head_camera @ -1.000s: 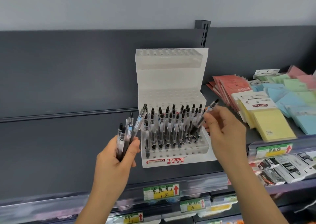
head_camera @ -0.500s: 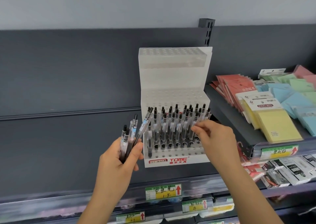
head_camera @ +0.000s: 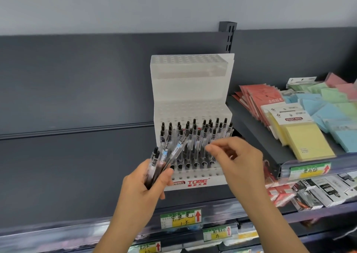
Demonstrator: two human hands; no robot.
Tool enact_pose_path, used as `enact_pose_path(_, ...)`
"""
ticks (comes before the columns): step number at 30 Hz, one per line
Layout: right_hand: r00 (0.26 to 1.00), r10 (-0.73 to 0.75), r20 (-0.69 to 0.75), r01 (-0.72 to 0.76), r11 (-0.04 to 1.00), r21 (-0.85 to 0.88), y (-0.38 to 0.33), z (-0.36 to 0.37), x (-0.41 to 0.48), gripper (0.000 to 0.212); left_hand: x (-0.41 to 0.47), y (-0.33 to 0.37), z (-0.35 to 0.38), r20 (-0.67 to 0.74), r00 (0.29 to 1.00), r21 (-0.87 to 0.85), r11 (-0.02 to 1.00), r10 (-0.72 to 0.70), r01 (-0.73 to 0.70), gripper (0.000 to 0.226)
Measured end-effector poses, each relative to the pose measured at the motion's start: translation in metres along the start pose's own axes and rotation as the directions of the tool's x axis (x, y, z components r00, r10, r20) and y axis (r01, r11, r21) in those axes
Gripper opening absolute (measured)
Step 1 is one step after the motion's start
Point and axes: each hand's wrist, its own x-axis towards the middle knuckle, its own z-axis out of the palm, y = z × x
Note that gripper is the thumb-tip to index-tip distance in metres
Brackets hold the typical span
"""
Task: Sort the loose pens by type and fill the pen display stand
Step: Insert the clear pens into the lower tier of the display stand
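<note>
The left hand (head_camera: 143, 185) has its grip closed round a bundle of loose pens (head_camera: 164, 156). Their long axes tilt up and to the right, clicker ends uppermost, just in front of the white display stand (head_camera: 191, 90) on the shelf (head_camera: 58, 175). The right hand (head_camera: 237, 162) hovers before the stand's lower tier of upright pens (head_camera: 197, 136), its grip loosely curled with nothing seen in it.

light: bright, even | shadows: soft | blur: lower edge, slight motion | edges: wide-angle bowing
</note>
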Motion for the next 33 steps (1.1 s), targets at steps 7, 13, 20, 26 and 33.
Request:
enact_pose_path(7, 0.934, 0.014, 0.358, -0.131, 0.943, 0.306, -0.011, 0.018, -0.013, 0.014, -0.001, -0.002, 0.007, 0.154, 0.988, 0.007, 1.0, -0.016, 0.015, 0.024)
enact_pose_path(13, 0.984, 0.083, 0.158, -0.139, 0.913, 0.383, -0.008, -0.005, -0.006, 0.006, 0.001, -0.005, 0.001, 0.022, 0.997, -0.049, 0.996, -0.071, 0.072, 0.016)
enact_pose_path(20, 0.967, 0.062, -0.248, -0.04, 0.995, 0.093, 0.015, -0.033, 0.014, 0.01, 0.004, -0.012, -0.008, -0.103, 0.994, 0.003, 0.999, -0.034, 0.035, 0.003)
enact_pose_path(26, 0.973, -0.011, -0.23, -0.008, 0.997, -0.078, 0.016, -0.027, 0.018, 0.002, 0.004, -0.012, -0.007, -0.09, 0.996, 0.0, 1.0, -0.013, 0.013, 0.008)
enact_pose_path(33, 0.996, -0.004, -0.091, -0.019, 0.969, -0.245, 0.017, -0.012, 0.019, 0.016, 0.002, -0.011, -0.005, -0.041, 0.999, -0.023, 1.0, 0.019, -0.02, 0.038)
